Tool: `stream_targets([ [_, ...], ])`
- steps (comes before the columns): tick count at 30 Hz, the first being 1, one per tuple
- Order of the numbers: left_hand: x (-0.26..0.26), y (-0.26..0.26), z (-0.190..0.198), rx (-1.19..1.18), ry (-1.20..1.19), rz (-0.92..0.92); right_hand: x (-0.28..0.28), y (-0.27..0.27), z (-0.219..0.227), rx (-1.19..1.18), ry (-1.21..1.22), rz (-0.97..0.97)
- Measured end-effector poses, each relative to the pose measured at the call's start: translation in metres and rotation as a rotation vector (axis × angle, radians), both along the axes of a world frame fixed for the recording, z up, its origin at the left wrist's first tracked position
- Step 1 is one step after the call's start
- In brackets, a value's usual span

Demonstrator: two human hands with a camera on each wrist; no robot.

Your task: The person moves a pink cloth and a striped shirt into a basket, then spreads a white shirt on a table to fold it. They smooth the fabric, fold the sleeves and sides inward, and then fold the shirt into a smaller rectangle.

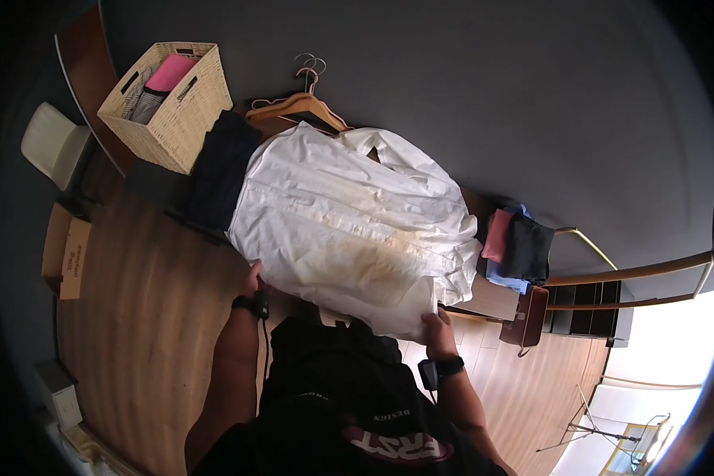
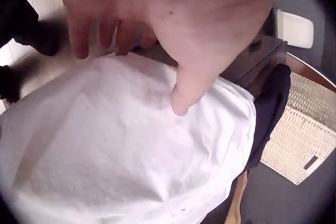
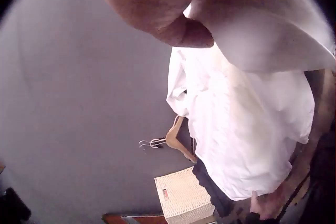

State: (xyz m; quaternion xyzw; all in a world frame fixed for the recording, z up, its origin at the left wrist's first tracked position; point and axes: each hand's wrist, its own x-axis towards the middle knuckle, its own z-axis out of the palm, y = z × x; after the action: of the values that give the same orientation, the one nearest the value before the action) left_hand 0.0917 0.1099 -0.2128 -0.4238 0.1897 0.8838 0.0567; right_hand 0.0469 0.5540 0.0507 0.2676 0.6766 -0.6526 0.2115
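A white button-up shirt [image 1: 317, 214] with yellowish-brown patches lies spread out over the table, its near side facing me. My left hand [image 1: 254, 279] holds its near left edge; in the left wrist view the thumb [image 2: 184, 95] lies on top of the cloth and the fingers are at the edge. At the near right corner my right hand [image 1: 442, 332] pinches the shirt, thumb [image 3: 191, 34] on the fabric, and that part is raised in a fold. The right hand's other fingers are mostly hidden in the right wrist view.
Beyond the shirt lie wooden and pink hangers [image 1: 301, 105]. A wicker basket [image 1: 166, 119] with folded clothes stands at the far left, next to dark cloth [image 1: 222, 170]. Folded garments [image 1: 523, 246] sit at the right end. A cardboard box [image 1: 73, 258] is on the left.
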Motion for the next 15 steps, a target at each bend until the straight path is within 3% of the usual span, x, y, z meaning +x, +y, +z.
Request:
stream_targets([
  [3, -0.009, 0.008, 0.09, -0.111, -0.161, 0.031, -0.003, -0.018, 0.029, -0.015, 0.021, 0.0],
  [4, -0.011, 0.008, 0.104, -0.158, -0.231, 0.057, -0.003, -0.013, 0.025, -0.01, 0.012, 0.029],
  [7, -0.005, -0.019, 0.042, -0.216, -0.112, -0.009, -0.001, -0.003, 0.017, -0.012, 0.01, 0.051],
  [10, -0.007, -0.04, -0.014, -0.18, 0.068, 0.119, -0.002, 0.01, 0.006, 0.094, -0.007, 0.076],
  [12, -0.007, -0.06, -0.045, -0.307, 0.047, 0.078, -0.002, 0.025, -0.005, 0.174, -0.053, 0.086],
  [15, -0.014, -0.07, -0.032, -0.636, 0.055, 0.007, 0.003, 0.045, -0.023, 0.153, -0.167, -0.005],
])
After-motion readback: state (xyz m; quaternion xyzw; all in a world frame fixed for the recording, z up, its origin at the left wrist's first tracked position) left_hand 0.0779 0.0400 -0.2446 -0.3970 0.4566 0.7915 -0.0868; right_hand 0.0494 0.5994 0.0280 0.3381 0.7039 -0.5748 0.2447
